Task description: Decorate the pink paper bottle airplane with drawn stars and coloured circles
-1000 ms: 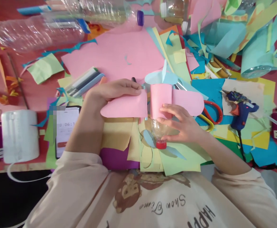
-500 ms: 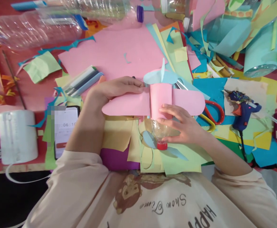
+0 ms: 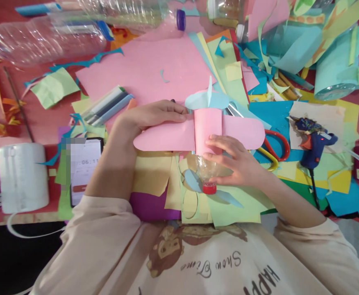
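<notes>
A model airplane (image 3: 208,127) made from a small plastic bottle lies in front of me. Pink paper wraps its body, with a pink paper wing (image 3: 167,135) on each side. Light blue paper fins (image 3: 207,99) stand at its far end, and a red cap (image 3: 209,188) faces me. My left hand (image 3: 161,111) is at the upper edge of the left wing, its fingertips bent against the paper near the body. My right hand (image 3: 233,159) has its fingers curved over the body and the clear neck, gripping the bottle.
Scissors (image 3: 279,145) lie right of the airplane, partly hidden by its wing. Farther right rests a glue gun (image 3: 316,147) on paper. Markers (image 3: 105,107), a phone (image 3: 85,174) and a white box-like device (image 3: 23,178) are at left. Plastic bottles (image 3: 47,39) lie at the back.
Almost nothing differs. The left wing tip has shifted very slightly, and both hands keep their places on the airplane.
</notes>
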`<move>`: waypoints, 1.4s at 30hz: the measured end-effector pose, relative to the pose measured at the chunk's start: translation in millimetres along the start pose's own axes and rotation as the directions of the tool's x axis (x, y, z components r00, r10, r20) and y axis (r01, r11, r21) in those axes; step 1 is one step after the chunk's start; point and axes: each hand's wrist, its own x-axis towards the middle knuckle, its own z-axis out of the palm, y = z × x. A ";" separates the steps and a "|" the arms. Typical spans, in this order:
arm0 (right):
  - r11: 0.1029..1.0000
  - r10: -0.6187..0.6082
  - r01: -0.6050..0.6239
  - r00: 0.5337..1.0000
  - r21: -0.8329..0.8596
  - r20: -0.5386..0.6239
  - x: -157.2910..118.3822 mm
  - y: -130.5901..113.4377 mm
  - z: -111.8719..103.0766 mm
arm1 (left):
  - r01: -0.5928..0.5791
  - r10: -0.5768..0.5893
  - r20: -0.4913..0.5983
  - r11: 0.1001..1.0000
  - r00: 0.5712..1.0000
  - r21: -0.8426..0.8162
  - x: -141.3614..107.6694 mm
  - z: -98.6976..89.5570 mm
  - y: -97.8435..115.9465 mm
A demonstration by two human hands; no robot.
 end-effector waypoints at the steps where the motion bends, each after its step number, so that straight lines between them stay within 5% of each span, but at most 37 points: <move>1: 1.000 -0.002 0.002 1.000 0.000 -0.001 0.0 0.1 0.3 | -0.001 0.001 -0.008 1.000 1.000 -0.007 0.0 0.6 0.6; 10: 1.000 -0.007 0.007 1.000 -0.028 0.012 0.9 0.0 -1.2 | -0.030 0.030 0.036 0.999 0.999 0.016 2.6 -1.5 -0.7; 21: 0.997 -0.031 0.030 1.000 -0.070 -0.002 1.7 -0.5 -1.6 | -0.300 0.274 0.128 0.910 0.953 0.286 7.2 -2.3 -4.8; 30: 0.998 -0.032 0.031 0.999 -0.060 -0.007 1.1 0.3 -1.1 | -0.250 0.237 0.090 0.833 0.967 0.494 5.4 -0.5 -1.8; 42: 0.999 0.001 0.000 1.000 -0.034 0.026 0.0 0.2 -0.6 | -0.217 0.226 0.048 0.819 0.973 0.532 10.5 0.3 -6.2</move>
